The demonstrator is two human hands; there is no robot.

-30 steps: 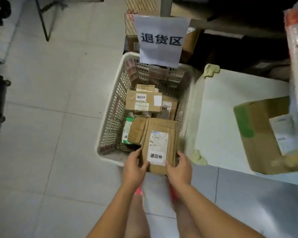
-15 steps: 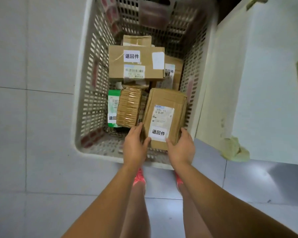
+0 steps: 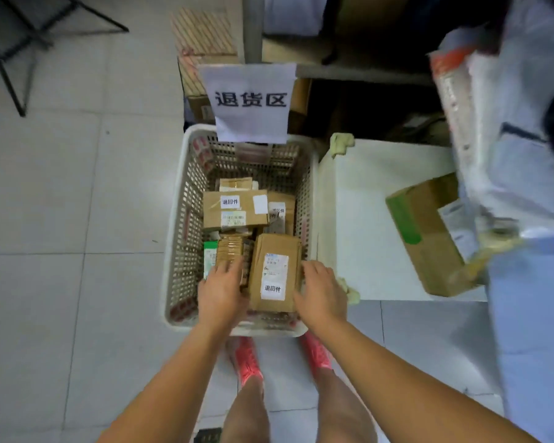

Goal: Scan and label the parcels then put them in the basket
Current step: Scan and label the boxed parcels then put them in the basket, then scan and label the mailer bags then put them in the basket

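Labelled parcel [image 3: 275,273] is laid flat in the basket [image 3: 173,251], front-right, w/ approx. five others. L hand [image 3: 219,292] and R hand [image 3: 322,294] are spread loosely at its sides, nothing pinched. Box [image 3: 429,238] outside is probably yet to be done.

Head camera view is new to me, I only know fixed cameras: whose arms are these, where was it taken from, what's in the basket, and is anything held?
The camera sits on a person's head, looking down, so the arms are their own. The left hand and right hand flank a brown labelled parcel lying in a white plastic basket on the floor, among other labelled parcels. The fingers look relaxed, touching rather than gripping, so nothing seems held. A paper sign hangs above the basket, and a larger cardboard box sits on the white surface to the right.
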